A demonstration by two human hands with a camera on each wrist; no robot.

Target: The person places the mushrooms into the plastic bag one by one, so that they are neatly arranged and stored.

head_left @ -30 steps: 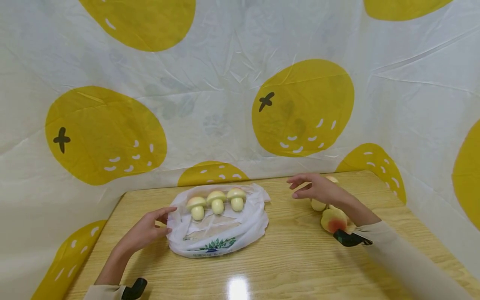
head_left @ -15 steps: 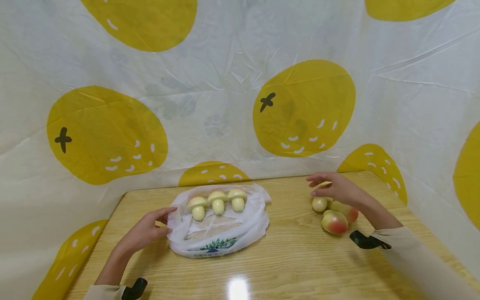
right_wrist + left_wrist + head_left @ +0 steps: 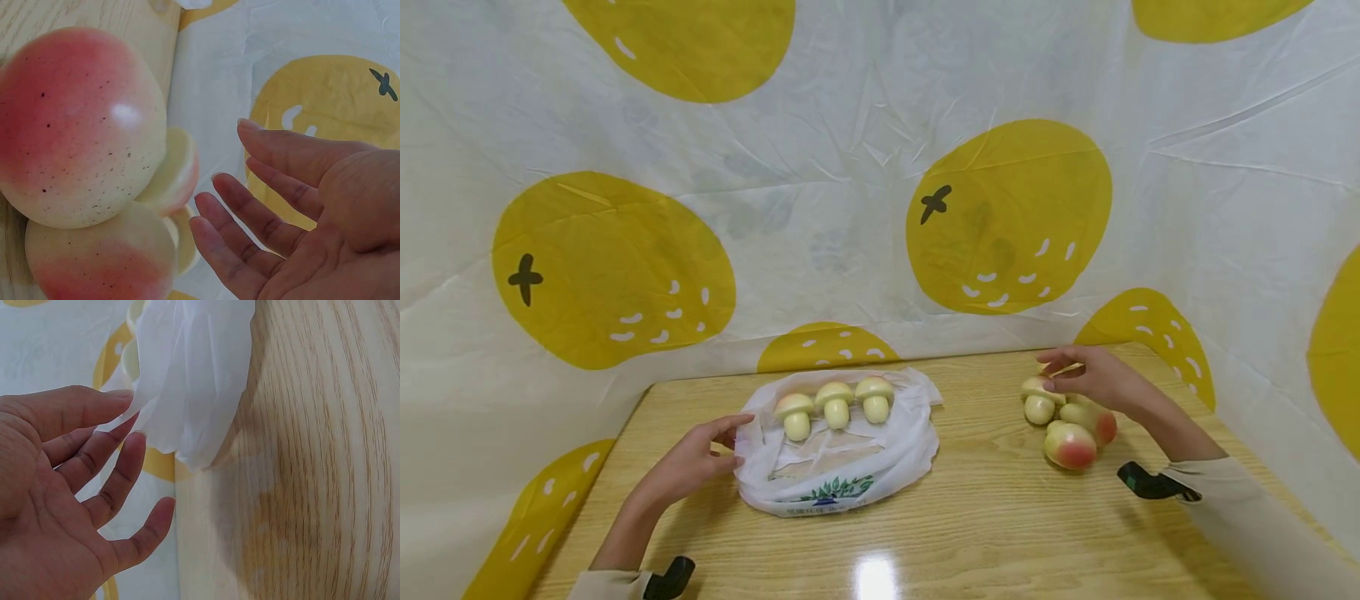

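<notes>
A white plastic bag (image 3: 917,450) with a green leaf print lies on the table, its mouth spread. Lined up on it are three toy mushrooms (image 3: 834,406) with pale stems and pink-tinged caps. My left hand (image 3: 688,462) holds the bag's left edge; in the left wrist view the film runs between thumb and fingers. On the right, my right hand (image 3: 1097,379) hovers over another mushroom (image 3: 1038,410), fingers loosely bent around nothing. A further mushroom is partly hidden behind that hand. Two red-blushed yellow pears (image 3: 1070,445) lie nearer me, large in the right wrist view.
The wooden table (image 3: 985,525) ends at the back and right against a hanging white cloth (image 3: 820,250) printed with yellow fruit. A bright reflection lies near the front. Dark bands (image 3: 1150,483) wrap both sleeves near the wrists.
My right hand has moved rightward, away from the bag, to above the mushrooms, uncovering the pears. The left hand and bag have stayed in place.
</notes>
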